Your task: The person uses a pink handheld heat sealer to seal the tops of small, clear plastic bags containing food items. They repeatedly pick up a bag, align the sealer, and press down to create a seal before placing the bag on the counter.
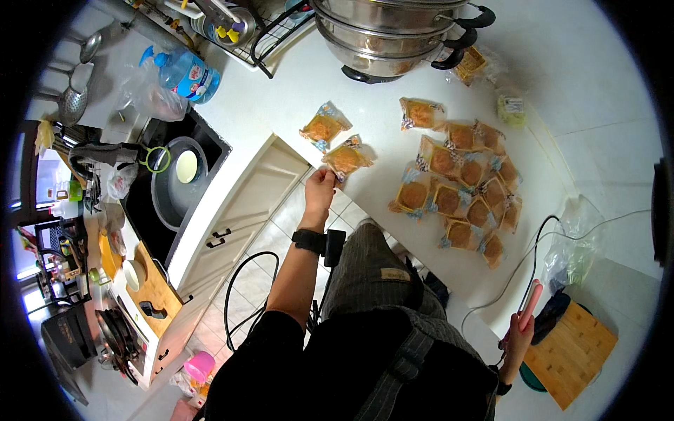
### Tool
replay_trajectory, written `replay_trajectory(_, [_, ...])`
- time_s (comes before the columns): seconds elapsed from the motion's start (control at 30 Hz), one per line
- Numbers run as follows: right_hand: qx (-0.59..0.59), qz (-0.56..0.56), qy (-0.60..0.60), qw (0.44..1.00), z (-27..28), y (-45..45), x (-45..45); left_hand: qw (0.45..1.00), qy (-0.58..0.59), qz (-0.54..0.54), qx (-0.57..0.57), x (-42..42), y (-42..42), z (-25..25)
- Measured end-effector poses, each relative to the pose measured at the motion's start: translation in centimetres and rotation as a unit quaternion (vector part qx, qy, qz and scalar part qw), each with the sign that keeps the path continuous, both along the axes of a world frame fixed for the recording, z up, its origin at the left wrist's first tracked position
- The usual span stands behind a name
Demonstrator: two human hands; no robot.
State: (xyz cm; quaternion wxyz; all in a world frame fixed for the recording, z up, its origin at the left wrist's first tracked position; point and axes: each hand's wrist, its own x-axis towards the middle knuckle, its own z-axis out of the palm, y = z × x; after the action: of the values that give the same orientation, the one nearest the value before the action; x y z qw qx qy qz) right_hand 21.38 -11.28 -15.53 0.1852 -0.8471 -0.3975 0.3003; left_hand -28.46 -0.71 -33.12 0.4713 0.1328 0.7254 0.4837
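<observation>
My left hand pinches the lower corner of a clear wrapper holding a round golden-brown pastry, probably a mooncake, at the worktop's front edge. Just beyond it lies another wrapped pastry. My right hand, low on the right, grips a pink bar-shaped tool, possibly a hair straightener; a dark cord seems to run up from it. Several more wrapped pastries are spread and partly overlapping on the white worktop, to the right of my left hand.
A stacked steel steamer stands at the back, near a dish rack. Left are a blue pump bottle and a grey pan on the black hob. A grey cable and a bamboo board lie right.
</observation>
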Motion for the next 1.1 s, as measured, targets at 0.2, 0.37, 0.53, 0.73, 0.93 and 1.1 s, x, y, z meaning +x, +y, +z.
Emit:
replay_trajectory(0.2, [0.019, 0.006, 0.002, 1.0, 0.6, 0.3, -0.1, 1.0, -0.006, -0.017, 0.023, -0.7, 0.3, -1.0])
replay_trajectory(0.37, [0.011, -0.033, 0.007, 0.999, 0.0, 0.2, 1.2, 0.959, 0.253, 0.038, 0.118, 2.1, -0.6, -0.4])
replay_trajectory(0.53, [0.02, -0.099, 0.111, 0.989, -0.6, -0.4, 2.8, 0.952, 0.236, -0.15, 0.122, 8.0, -0.2, 7.6])
replay_trajectory(0.73, [0.049, -0.082, 0.126, 0.987, -1.0, -1.0, 4.4, 0.853, 0.434, -0.291, 0.012, 12.8, 2.5, 3.1])
replay_trajectory(0.93, [0.066, -0.048, 0.15, 0.985, -1.3, -1.8, 7.0, 0.834, 0.46, -0.304, -0.022, 14.3, 2.9, 3.1])
replay_trajectory(1.1, [0.071, -0.009, 0.183, 0.981, -1.5, -0.2, 8.0, 0.885, 0.395, -0.234, 0.079, 15.0, 1.1, 1.1])
